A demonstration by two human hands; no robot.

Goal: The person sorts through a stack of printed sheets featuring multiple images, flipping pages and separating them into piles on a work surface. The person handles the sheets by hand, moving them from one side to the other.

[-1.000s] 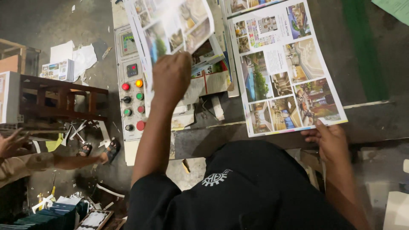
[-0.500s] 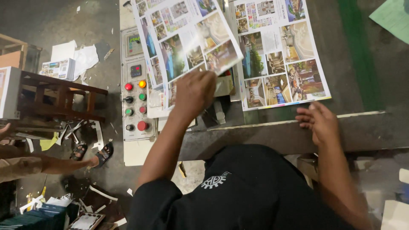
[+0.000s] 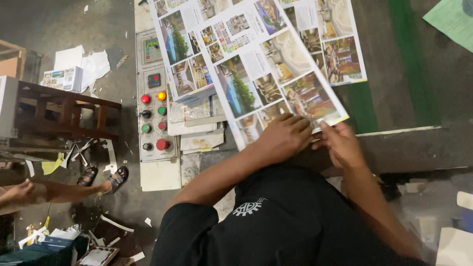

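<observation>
Looking down from my head, my left hand (image 3: pixel 283 138) and my right hand (image 3: pixel 340 144) both pinch the near edge of a printed photo sheet (image 3: pixel 266 74) lying tilted on the desk (image 3: pixel 419 143), beside a button panel (image 3: pixel 153 98).

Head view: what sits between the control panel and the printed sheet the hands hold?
In the head view, a stack of printed sheets and papers lies between the control panel and the held printed sheet; no bare surface shows there.
</observation>
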